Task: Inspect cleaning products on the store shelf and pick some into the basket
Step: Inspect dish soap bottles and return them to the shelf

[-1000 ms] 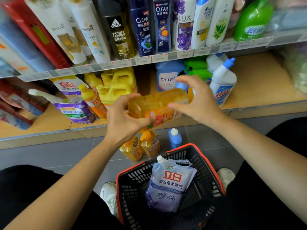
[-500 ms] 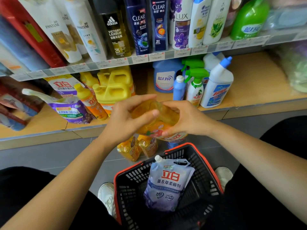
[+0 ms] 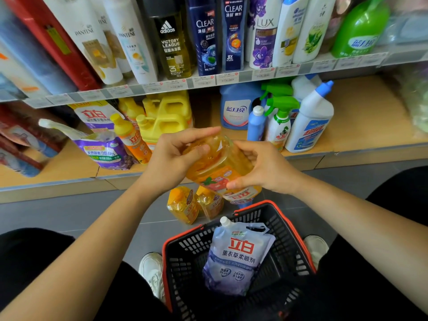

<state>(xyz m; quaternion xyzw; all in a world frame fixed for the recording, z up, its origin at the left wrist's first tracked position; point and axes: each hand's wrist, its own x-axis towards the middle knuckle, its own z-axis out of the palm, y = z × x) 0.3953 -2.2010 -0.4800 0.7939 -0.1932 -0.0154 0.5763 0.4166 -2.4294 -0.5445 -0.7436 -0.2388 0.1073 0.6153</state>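
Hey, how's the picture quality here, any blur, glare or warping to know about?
Head view: strong wide-angle warping, the shelf edge bows and upper bottles fan outward; centre sharp, the pouch label in the basket readable; price tags and corners soft; lighting even, a mild sheen on the orange bottle.

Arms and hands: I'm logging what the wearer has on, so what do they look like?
The left forearm and right forearm are bare, no sleeve in view. The left hand and right hand wear no gloves, and no watch, ring or bracelet shows.
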